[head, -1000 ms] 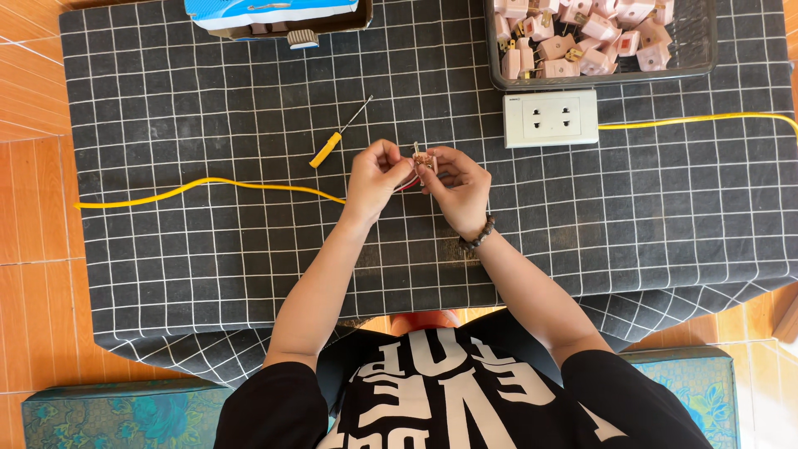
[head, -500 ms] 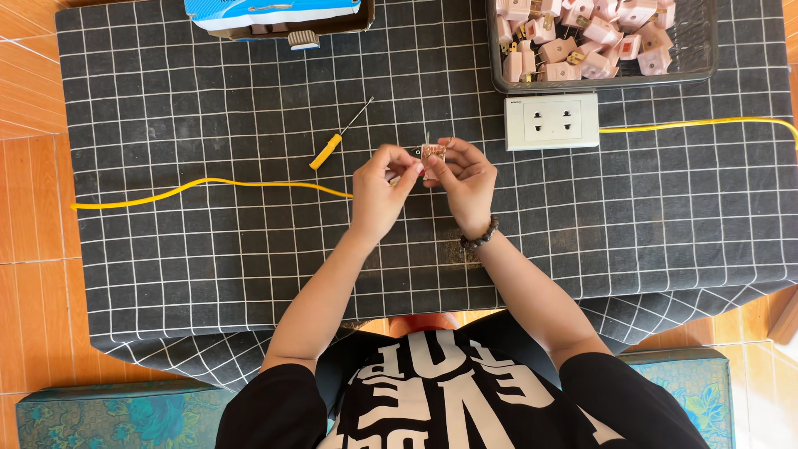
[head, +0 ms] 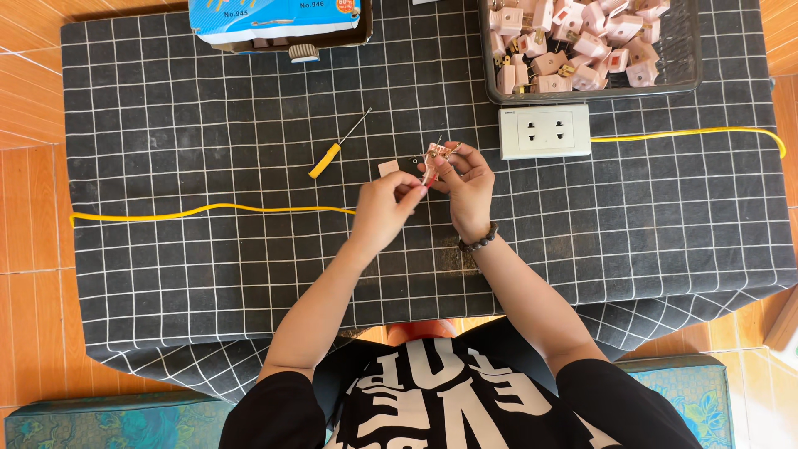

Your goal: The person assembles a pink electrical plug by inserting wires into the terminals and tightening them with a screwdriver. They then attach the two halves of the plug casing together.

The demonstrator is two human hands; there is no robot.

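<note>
A yellow cable is seen running from the left edge of the checked cloth on the table toward the middle of the frame. Above it, at upper left, a blue and white box lies at the cloth's top edge. A yellow-handled screwdriver rests left of centre, unmoved since the earlier frames.

At centre, the left hand is pinched on something thin, drawn slightly lower and leftward than half a second ago, when both hands were pressed closer together. A small pale piece now lies uncovered on the cloth just above it. The right hand is closed around a small pink plug part with metal prongs, held a little above the cloth.

Right of the hands, a white socket plate lies as before, with the cable continuing to the right. At upper right, a dark tray is filled with pink plugs.
</note>
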